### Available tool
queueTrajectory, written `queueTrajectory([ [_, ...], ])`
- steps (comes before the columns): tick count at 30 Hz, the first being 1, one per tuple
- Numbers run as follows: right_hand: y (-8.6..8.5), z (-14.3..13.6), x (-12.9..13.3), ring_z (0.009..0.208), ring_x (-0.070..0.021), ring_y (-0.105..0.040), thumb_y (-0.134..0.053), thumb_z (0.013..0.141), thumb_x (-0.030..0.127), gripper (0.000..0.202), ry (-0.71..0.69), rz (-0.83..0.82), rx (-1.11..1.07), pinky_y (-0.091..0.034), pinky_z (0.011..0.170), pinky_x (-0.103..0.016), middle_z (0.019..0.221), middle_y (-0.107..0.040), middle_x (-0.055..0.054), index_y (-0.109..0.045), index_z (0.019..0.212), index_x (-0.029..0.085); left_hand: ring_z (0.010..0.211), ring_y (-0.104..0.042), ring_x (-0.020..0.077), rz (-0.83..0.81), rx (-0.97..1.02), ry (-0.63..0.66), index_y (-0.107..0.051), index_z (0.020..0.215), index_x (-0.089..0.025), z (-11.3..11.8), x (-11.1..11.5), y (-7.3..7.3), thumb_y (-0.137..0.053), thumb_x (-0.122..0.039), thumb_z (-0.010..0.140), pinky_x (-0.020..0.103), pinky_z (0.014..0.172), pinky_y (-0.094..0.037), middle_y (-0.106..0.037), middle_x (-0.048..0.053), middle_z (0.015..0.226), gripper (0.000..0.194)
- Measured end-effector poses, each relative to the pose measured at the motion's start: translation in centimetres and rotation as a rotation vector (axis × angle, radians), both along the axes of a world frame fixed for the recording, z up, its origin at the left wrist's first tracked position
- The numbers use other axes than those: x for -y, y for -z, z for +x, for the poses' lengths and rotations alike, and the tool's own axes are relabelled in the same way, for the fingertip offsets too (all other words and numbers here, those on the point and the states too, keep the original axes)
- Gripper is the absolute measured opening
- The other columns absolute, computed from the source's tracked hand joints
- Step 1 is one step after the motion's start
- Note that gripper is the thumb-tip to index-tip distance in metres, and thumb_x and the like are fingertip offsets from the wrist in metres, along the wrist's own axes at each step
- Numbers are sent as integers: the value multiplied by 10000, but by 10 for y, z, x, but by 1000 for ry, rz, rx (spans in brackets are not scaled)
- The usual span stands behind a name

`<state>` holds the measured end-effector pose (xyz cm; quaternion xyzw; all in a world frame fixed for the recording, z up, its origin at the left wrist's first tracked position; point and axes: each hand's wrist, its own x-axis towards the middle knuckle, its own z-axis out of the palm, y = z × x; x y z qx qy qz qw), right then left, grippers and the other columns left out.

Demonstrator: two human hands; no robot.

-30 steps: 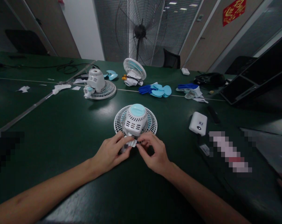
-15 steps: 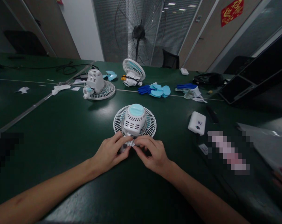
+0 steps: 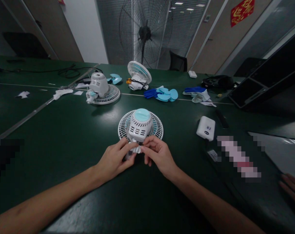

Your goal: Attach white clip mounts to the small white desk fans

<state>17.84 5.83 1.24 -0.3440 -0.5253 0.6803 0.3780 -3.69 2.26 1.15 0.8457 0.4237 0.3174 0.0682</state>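
Note:
A small white fan (image 3: 140,127) with a light-blue cap lies grille-down on the green table, its motor housing upward. At its near side, the thumb and fingers of my left hand (image 3: 118,156) are closed around the white neck piece (image 3: 135,149). My right hand (image 3: 159,156) has its thumb and fingertips drawn together against the right side of that same piece. Whatever small part may lie between the right fingertips is hidden.
Two more small fans (image 3: 98,85) (image 3: 139,75) stand farther back. Near them lie light-blue fan blades (image 3: 167,94) and blue-and-white gloves (image 3: 197,93). A white box-shaped device (image 3: 206,128) with a cable sits to the right. Another person's hand (image 3: 293,188) rests at the right edge.
My right hand has shifted its fingers, with the thumb higher and the other fingers curled below. My left hand keeps its hold. The other person's hand at right shows more.

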Motion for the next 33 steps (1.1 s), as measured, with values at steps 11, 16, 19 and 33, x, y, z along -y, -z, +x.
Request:
queueTrajectory([
  [11, 2, 19, 0, 971, -194, -737, -623, 951, 97, 255, 45, 1331, 459, -603, 761, -294, 1142, -736, -93, -641, 1185, 198, 824, -656, 186, 11, -2, -10, -547, 1311, -229, 1, 1, -1, -549, -259, 1009, 285, 646, -572, -597, 60, 1050, 304],
  [16, 2, 19, -2, 973, -173, -748, -624, 976, 96, 266, 87, 1454, 510, -614, 816, -280, 1129, -764, -87, -626, 1232, 168, 827, -656, 181, -4, 12, -11, -541, 1320, -232, 1, 1, -1, -543, -256, 1011, 283, 655, -573, -595, 59, 1056, 310],
  [19, 1, 19, -1, 1006, -185, -753, -623, 986, 118, 270, 91, 1402, 519, -623, 850, -306, 1150, -769, -87, -623, 1246, 191, 853, -654, 187, -27, 14, -9, -531, 1330, -242, 0, 1, 0, -547, -259, 1014, 301, 693, -581, -590, 58, 1063, 317],
  [33, 3, 9, 8, 735, -158, -737, -666, 993, 229, 32, 150, 883, 389, -597, 684, -297, 912, -756, -25, -666, 1025, 224, 818, -633, 180, -8, 6, -10, -537, 1320, -233, 1, 1, 1, -557, -255, 1012, 273, 646, -551, -576, 50, 1025, 309],
])
